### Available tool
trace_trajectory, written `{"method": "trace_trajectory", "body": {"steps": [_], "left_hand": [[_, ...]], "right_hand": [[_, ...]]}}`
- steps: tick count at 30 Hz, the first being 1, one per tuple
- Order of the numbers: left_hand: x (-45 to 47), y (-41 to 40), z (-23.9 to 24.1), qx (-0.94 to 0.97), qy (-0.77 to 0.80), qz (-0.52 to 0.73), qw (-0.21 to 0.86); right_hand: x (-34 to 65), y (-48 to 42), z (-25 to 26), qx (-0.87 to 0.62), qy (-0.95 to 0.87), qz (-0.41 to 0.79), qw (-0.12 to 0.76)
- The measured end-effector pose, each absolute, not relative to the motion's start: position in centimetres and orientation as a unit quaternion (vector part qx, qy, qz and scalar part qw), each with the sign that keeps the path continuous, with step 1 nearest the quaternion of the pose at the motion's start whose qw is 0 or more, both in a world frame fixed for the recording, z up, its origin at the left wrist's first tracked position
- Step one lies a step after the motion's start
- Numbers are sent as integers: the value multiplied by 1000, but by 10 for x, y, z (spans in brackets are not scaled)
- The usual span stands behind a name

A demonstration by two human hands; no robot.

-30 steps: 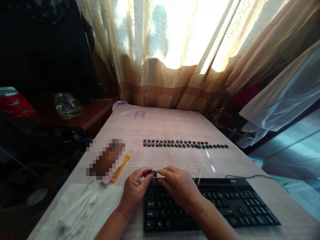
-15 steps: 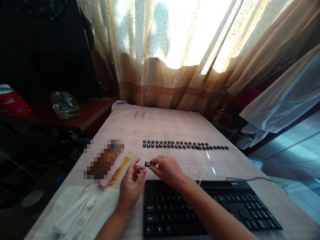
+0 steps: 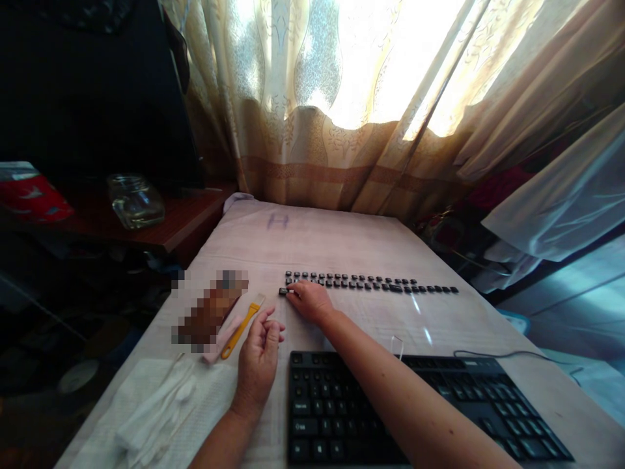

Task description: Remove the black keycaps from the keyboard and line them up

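Observation:
My right hand [image 3: 311, 301] reaches over the table, its fingertips closed on a black keycap [image 3: 282, 292] at the tabletop. That keycap is just below the left end of two rows of black keycaps [image 3: 351, 284]; the hand hides part of the lower row. My left hand [image 3: 260, 348] holds nothing, its fingers loosely bent and apart, beside the upper left corner of the keyboard. The black keyboard [image 3: 336, 408] lies in front of me, with bare gaps among its keys and my right forearm across it. A thin wire loop [image 3: 398, 344] stands at its back edge.
Left of my left hand lie a yellow-handled brush [image 3: 240, 331], a pink strip [image 3: 222, 340] and a blurred-out brown object [image 3: 209, 316]. White cloth [image 3: 156, 410] is at the near left. A glass jar [image 3: 135, 202] stands on the side desk. The keyboard's cable [image 3: 508, 353] runs right.
My right hand has carried the keycap forward, from beside my left fingers to the left end of the keycap rows. My left hand has stayed nearly in place. The view has shifted slightly.

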State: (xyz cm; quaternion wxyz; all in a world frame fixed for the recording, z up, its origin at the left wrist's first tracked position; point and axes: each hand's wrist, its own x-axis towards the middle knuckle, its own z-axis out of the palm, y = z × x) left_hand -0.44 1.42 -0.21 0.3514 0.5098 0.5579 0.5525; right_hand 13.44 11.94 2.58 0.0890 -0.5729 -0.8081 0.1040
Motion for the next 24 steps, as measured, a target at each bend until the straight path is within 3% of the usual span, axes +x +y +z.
{"method": "trace_trajectory", "body": {"steps": [24], "left_hand": [[-4,15,-5,509,558,550,355]], "right_hand": [[123,118,24,-565,-818,79,75]]}}
